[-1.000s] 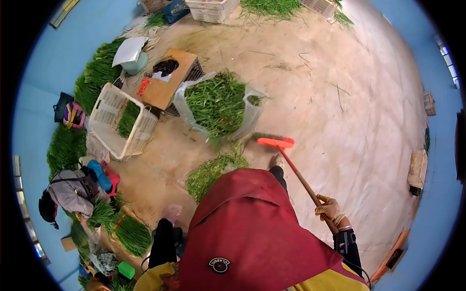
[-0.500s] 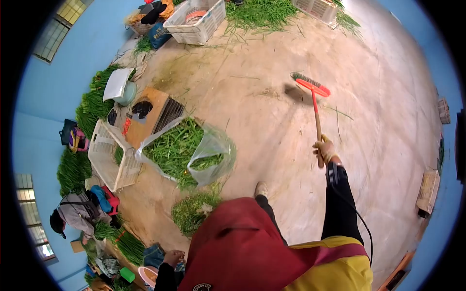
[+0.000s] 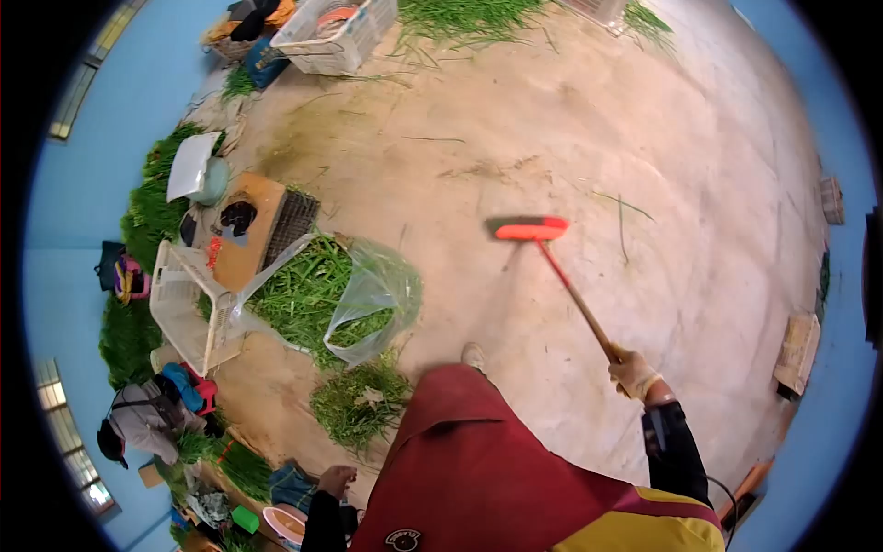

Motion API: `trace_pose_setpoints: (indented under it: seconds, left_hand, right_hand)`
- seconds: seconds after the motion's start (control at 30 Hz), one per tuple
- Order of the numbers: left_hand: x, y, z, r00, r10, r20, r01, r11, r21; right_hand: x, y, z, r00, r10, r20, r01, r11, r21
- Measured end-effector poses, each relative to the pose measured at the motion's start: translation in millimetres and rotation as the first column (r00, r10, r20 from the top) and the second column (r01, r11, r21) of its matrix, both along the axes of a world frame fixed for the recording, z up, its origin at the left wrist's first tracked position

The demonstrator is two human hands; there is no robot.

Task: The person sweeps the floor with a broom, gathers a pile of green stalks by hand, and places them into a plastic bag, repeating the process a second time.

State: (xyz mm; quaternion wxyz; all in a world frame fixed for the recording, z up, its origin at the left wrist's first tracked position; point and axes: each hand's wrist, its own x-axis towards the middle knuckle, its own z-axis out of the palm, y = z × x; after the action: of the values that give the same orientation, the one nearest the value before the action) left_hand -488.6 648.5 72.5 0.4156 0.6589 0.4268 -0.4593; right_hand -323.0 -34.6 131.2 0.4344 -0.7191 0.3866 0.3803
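A broom (image 3: 578,299) with a red head and a wooden handle slants across the floor. My right hand (image 3: 633,372), in a pale glove, is wrapped around the upper end of its handle. The broom head (image 3: 532,228) is slightly blurred, low over or touching the floor. Held low at my side, my left hand (image 3: 338,480) is bare, its fingers loosely bent and slightly apart, with nothing visible in them. A heap of green scraps (image 3: 361,403) lies in front of it. Beyond the heap stands an open clear plastic bag (image 3: 391,285) full of cut green stalks.
To the left are a white crate (image 3: 189,322), a wooden board (image 3: 253,221) and bundles of greens (image 3: 129,336). A person in grey (image 3: 147,409) bends at the lower left. Another crate (image 3: 336,46) and a pile of greens (image 3: 469,17) stand farther off. Loose stalks (image 3: 624,216) lie on the floor.
The broom head has swept left and nearer to me, and the handle now slants the other way. My right hand has drawn back toward my body, still gripping the broom.
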Motion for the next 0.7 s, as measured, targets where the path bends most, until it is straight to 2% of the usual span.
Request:
trace_pose_setpoints:
  seconds: [0.03, 0.1, 0.17, 0.27, 0.33, 0.4, 0.47, 0.5, 0.53, 0.57, 0.6, 0.63, 0.67, 0.7]
  left_hand:
    - [23, -16, 2, 0.999, -0.036, 0.021, 0.035, 0.999, 0.042]
    - [49, -27, -11, 0.997, -0.046, 0.058, 0.044, 0.999, 0.030]
    - [76, -44, -11, 0.996, -0.033, 0.088, 0.032, 0.999, 0.018]
    - [86, -47, -11, 0.992, -0.032, 0.124, 0.029, 0.999, 0.029]
    - [86, -40, -19, 0.991, -0.024, 0.135, 0.019, 0.999, 0.039]
    - [73, -21, -25, 0.987, -0.120, 0.103, 0.121, 0.993, -0.001]
    - [58, -12, -24, 0.954, -0.278, 0.117, 0.265, 0.957, 0.116]
    - [48, -8, -23, 0.932, -0.317, 0.177, 0.293, 0.944, 0.150]
    - [52, -19, -4, 0.950, -0.298, 0.089, 0.281, 0.946, 0.162]
    - [57, -30, 17, 0.962, -0.247, 0.118, 0.232, 0.965, 0.126]
    - [42, -24, 15, 0.964, -0.206, 0.166, 0.194, 0.977, 0.090]
    - [44, -30, 32, 0.945, -0.274, 0.176, 0.260, 0.960, 0.101]
    - [38, -33, 44, 0.966, -0.240, 0.100, 0.225, 0.964, 0.144]
    - [22, -32, 43, 0.969, -0.220, 0.114, 0.196, 0.961, 0.194]
  right_hand:
    - [-10, 0, 32, 0.994, -0.111, -0.015, 0.112, 0.990, 0.082]
    - [-43, -11, 59, 0.971, -0.238, 0.004, 0.236, 0.968, 0.079]
    - [-60, -16, 78, 0.983, -0.184, 0.026, 0.183, 0.982, 0.038]
    - [-68, -19, 82, 0.972, -0.225, 0.067, 0.227, 0.974, -0.018]
    - [-74, -38, 54, 0.926, -0.334, 0.175, 0.347, 0.937, -0.050]
    - [-63, -61, 13, 0.893, -0.378, 0.244, 0.402, 0.914, -0.055]
    - [-31, -77, -22, 0.867, -0.418, 0.272, 0.451, 0.889, -0.071]
    - [-16, -84, -42, 0.855, -0.433, 0.286, 0.472, 0.878, -0.081]
    - [-1, -94, -66, 0.871, -0.408, 0.272, 0.459, 0.875, -0.156]
    - [8, -111, -98, 0.867, -0.416, 0.274, 0.463, 0.877, -0.132]
    - [23, -114, -110, 0.864, -0.426, 0.270, 0.464, 0.881, -0.096]
    - [35, -119, -123, 0.900, -0.380, 0.214, 0.401, 0.914, -0.061]
    - [45, -127, -146, 0.906, -0.392, 0.158, 0.405, 0.913, -0.057]
    - [53, -129, -163, 0.890, -0.444, 0.101, 0.450, 0.892, -0.044]
